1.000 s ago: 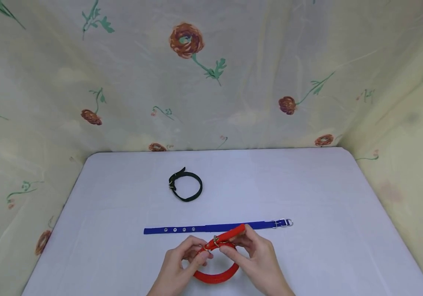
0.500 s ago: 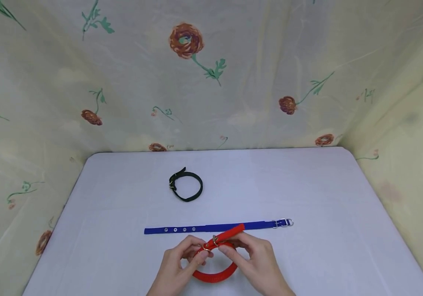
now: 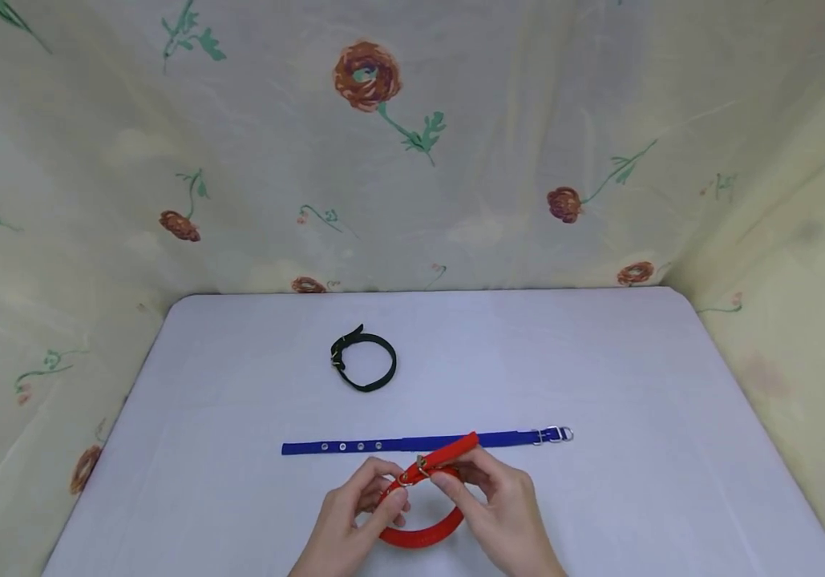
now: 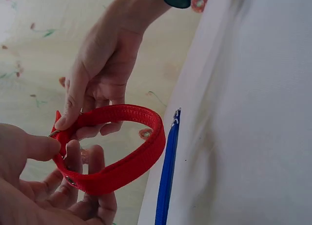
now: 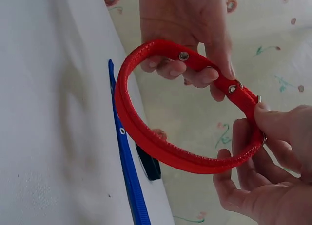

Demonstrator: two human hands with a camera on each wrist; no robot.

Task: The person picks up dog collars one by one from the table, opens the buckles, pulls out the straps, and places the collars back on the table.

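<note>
Currently pinching the looped red collar with fingers of left hand and right hand, on the near side of the blue collar, with the black collar beyond.

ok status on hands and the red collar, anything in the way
Left hand and right hand pinching red collar. Looped, held above table. Blue collar and dark collar lie beyond, neither blocking.

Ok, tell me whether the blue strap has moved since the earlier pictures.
No: in the head view, the blue strap shows no shift in any direction against the back edge of the white table.
</note>
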